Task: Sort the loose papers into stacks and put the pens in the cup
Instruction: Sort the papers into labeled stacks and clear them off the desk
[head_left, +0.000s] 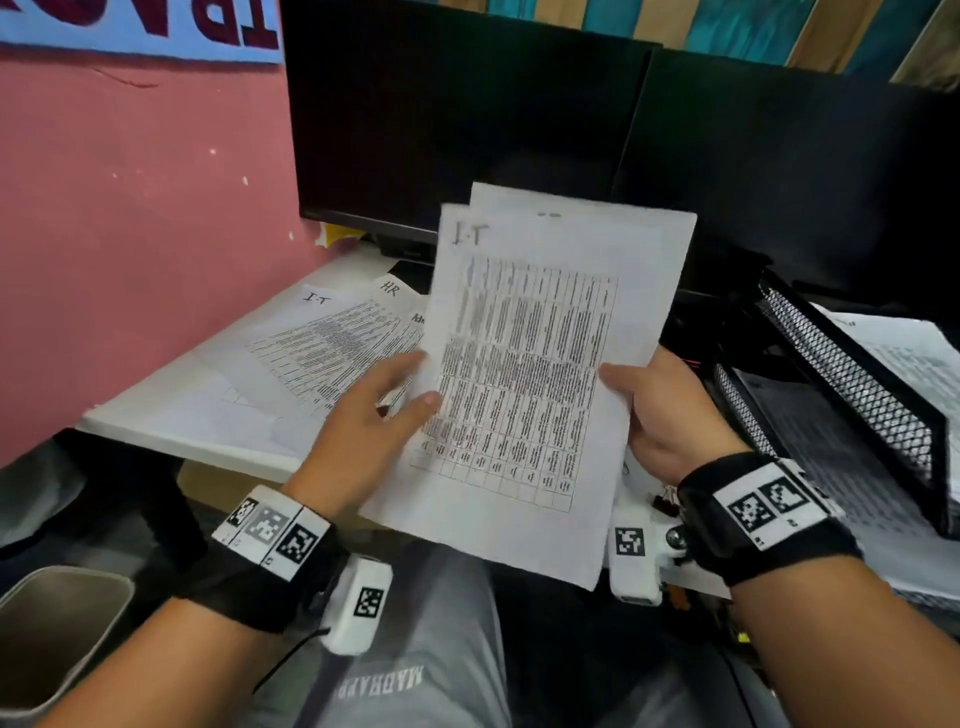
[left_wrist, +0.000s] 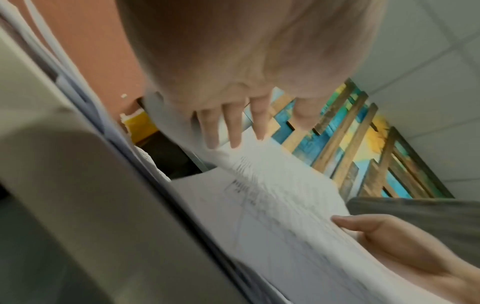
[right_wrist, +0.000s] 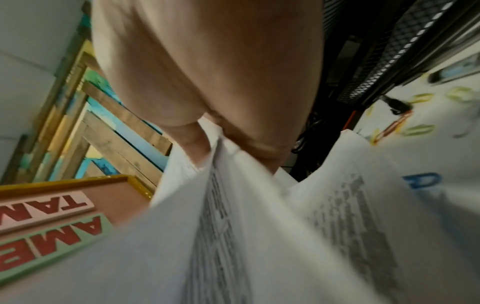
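I hold a bundle of printed papers (head_left: 530, 364) up in front of the monitors; its top sheet is headed "I.T" above a dense table. My left hand (head_left: 410, 387) pinches the left edge, thumb on the front and fingers (left_wrist: 233, 127) behind. My right hand (head_left: 639, 400) grips the right edge, thumb on the front, the other fingers hidden behind the sheets (right_wrist: 233, 226). Sorted stacks (head_left: 322, 338) headed "I.T", "HR" and a third, partly covered, lie fanned on the white desk (head_left: 156, 415). No pen shows.
Two dark monitors (head_left: 467, 119) stand close behind the papers. A black mesh paper tray (head_left: 857, 395) holding sheets sits at the right. Coloured paper clips (right_wrist: 394, 125) lie on a sheet below my right hand. A grey container (head_left: 57, 634) stands at the lower left, beside my lap.
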